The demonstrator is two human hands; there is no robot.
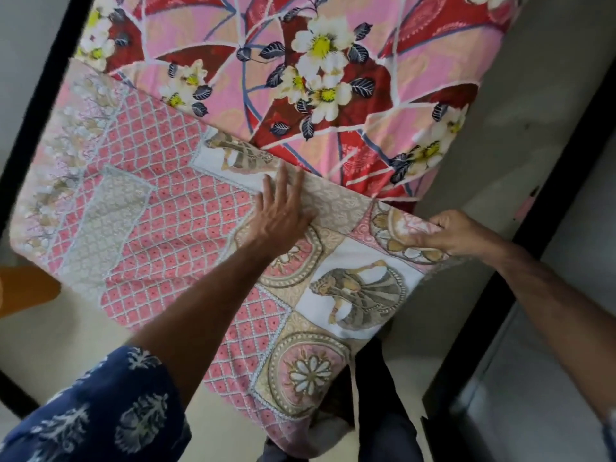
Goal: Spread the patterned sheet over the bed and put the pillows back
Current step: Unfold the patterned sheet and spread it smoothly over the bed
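My left hand (283, 211) presses flat-fingered on the patterned sheet (173, 228); right hand (456, 233) pinches its edge. Risk: uneven pull skews it over the floral cover (333, 78).

patterned sheet (173, 228) on bed's near end | floral cover (300, 78) exposed behind it

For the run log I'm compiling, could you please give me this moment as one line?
left hand: flat on patterned sheet | right hand: gripping its edge | floral bedcover: mostly uncovered | pillows: none visible
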